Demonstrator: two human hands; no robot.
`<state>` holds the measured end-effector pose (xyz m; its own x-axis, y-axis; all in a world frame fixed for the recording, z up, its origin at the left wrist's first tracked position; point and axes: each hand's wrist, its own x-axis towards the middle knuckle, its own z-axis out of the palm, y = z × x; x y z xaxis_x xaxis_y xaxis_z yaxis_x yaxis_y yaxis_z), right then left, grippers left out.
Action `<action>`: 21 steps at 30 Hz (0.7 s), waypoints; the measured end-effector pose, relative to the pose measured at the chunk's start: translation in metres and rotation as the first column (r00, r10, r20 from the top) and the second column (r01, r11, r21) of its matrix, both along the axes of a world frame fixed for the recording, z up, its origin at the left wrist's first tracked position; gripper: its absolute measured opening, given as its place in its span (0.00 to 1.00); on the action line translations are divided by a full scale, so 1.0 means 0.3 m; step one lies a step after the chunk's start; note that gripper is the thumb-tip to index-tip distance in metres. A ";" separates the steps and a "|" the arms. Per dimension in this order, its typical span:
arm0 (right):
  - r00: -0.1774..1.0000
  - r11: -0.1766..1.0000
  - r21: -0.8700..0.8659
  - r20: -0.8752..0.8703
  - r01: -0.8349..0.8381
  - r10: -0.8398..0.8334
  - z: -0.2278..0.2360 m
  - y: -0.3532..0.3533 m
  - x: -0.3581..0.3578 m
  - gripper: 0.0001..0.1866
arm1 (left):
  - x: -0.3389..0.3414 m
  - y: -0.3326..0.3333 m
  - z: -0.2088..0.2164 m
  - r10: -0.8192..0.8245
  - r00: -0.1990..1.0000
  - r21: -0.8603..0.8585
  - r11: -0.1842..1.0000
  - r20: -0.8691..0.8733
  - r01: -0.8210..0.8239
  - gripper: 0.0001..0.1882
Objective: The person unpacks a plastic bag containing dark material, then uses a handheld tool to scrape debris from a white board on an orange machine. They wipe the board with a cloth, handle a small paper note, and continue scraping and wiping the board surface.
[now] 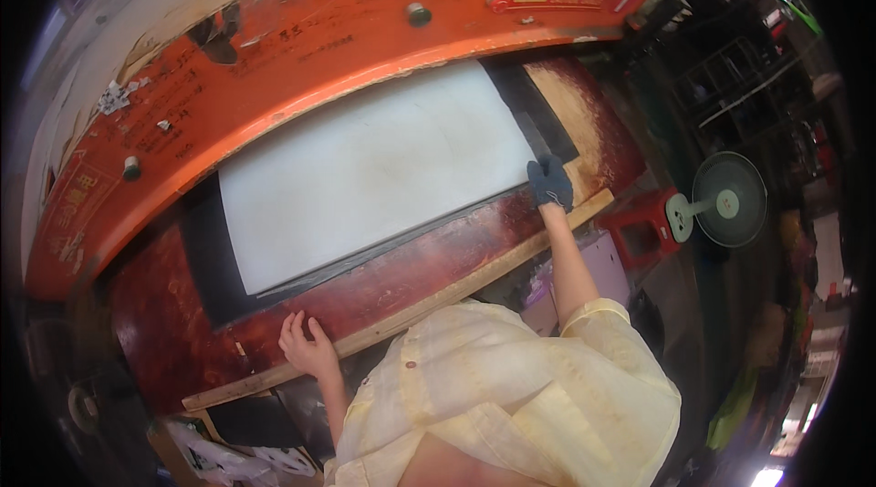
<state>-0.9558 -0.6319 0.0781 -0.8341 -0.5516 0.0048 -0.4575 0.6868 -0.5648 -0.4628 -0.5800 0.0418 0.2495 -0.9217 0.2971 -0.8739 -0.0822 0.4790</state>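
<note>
A large white sheet [383, 167] lies over a thin black sheet [214, 254], whose edges show around it on the dark red tabletop [438, 259]. My bare left hand [307, 347] is open, resting near the front edge of the table with its fingers apart, short of the black sheet. My right hand [550, 184] wears a dark blue-grey glove and touches the white sheet's near right corner. Its thumb is apart and its fingers look laid forward; whether anything is pinched underneath is hidden.
Across the far side of the tabletop runs a large orange machine beam [301, 49] with knobs. A pale wooden strip [401, 304] edges the table in front of me. A fan [727, 201] and a red plastic stool [643, 230] stand to the right.
</note>
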 end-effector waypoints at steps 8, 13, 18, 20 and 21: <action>0.963 0.971 -0.186 0.248 0.151 -0.103 -0.135 -0.031 -0.095 0.24 | 0.015 -0.007 0.001 -0.104 0.995 0.026 0.994 0.002 0.104 0.12; 0.773 0.989 -0.109 0.634 0.102 -0.010 -0.143 -0.019 -0.182 0.26 | 0.063 -0.037 -0.033 -0.047 0.995 -0.054 0.998 -0.093 0.042 0.18; 0.978 0.966 0.191 -0.083 -0.175 0.194 -0.099 -0.040 -0.128 0.36 | 0.172 -0.181 -0.064 0.067 0.883 -0.168 0.972 -0.465 -0.163 0.23; 0.967 0.939 0.247 -0.029 -0.238 0.252 -0.052 -0.043 -0.121 0.37 | 0.221 -0.260 -0.081 0.108 0.918 -0.161 0.970 -0.381 -0.181 0.23; 0.965 0.912 0.322 0.018 -0.254 0.262 -0.024 -0.044 -0.123 0.37 | 0.245 -0.300 -0.090 0.096 0.935 -0.191 0.967 -0.340 -0.169 0.23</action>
<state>-0.9928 -0.6451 0.0708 -0.6644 -0.7234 -0.1875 -0.6543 0.6843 -0.3218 -0.3892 -0.6702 0.0148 0.4814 -0.7971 0.3645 -0.6548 -0.0506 0.7541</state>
